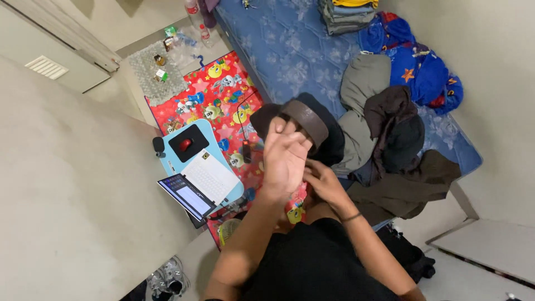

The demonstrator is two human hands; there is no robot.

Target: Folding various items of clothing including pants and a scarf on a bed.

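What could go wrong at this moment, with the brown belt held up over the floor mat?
1. The left hand holds the coiled brown belt high; if the coil springs loose, an end may swing down toward the open laptop on the blue lap desk.
2. The right hand sits lower and its grip on the belt cannot be seen, so support may be one-handed.
3. The loose clothes heaped on the mattress could snag a falling belt.

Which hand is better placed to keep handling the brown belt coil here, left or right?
Probably the left. The left hand is raised with its fingers up against the brown belt coil, apparently gripping it. The right hand sits lower, below the coil, and whether it touches any part of the belt cannot be told.
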